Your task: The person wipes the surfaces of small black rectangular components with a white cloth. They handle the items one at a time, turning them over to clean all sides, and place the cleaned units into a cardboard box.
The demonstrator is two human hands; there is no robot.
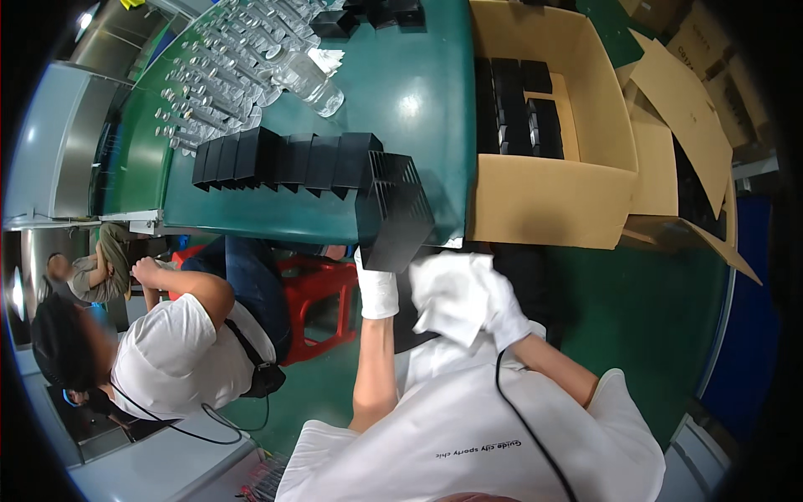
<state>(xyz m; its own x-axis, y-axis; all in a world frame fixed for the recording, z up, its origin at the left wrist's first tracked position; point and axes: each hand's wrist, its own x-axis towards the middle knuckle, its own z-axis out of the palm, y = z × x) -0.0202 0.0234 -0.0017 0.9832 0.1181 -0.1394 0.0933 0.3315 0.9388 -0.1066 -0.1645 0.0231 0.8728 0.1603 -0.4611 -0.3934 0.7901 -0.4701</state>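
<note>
The person's left hand [378, 289] wears a white glove and holds up a black plastic tray [393, 211] that has many little slots in it. The fingers are closed on the tray's bottom edge, and the tray sticks out past the front edge of the green table [410, 100], up in the air and tipped on a corner. The right hand [493, 305] also wears a white glove and is bunched up in a white cloth [447, 297], just beside the tray's low corner; I cannot tell how its fingers sit, because the cloth hides them. I think the tray could slip, since only one hand holds it, by one edge, and nothing is under it but the floor. If the cloth pushes hard on the tray, it could twist out of the glove and fall. The tray's top corner is very close to a row of black trays [284, 161] standing on the table, so a swing could knock that row over like dominoes. Behind the row are many clear small bottles [226, 75] packed together, and a fall could roll into them. To the right, an open cardboard box [544, 197] sits right by the tray, with more black pieces inside, and its wall could catch the tray's corner. Another person in a white shirt [180, 351] sits low on the left, near a red stool [314, 301], and a dropped tray could land close to them.
</note>
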